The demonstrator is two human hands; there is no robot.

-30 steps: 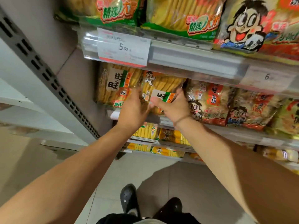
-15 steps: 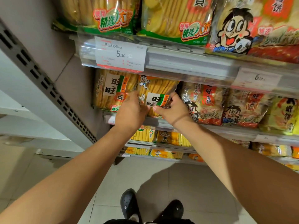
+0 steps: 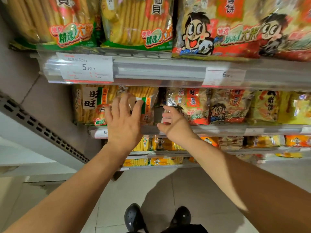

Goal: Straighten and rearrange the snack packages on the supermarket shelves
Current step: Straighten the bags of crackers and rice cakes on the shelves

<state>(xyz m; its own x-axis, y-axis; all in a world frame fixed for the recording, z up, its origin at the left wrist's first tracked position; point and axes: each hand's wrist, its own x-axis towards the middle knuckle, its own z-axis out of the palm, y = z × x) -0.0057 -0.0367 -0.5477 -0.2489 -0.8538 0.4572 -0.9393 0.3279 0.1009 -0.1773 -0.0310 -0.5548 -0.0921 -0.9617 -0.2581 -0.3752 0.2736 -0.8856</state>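
Covering much of the yellow cracker bag (image 3: 144, 105) on the middle shelf (image 3: 218, 129), the left hand (image 3: 123, 122) lies flat, fingers spread. Right hand (image 3: 175, 126) hovers loosely curled, empty, near the red-labelled bags (image 3: 190, 105). Price tags (image 3: 86, 68) blur overhead.

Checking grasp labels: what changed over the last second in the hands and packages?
Both hands let go of the yellow cracker package. The left hand now lies open, fingers straight on its front; the right hand has drawn off to the right, fingers loosely curled, empty. The package and its neighbours stay on the shelf.
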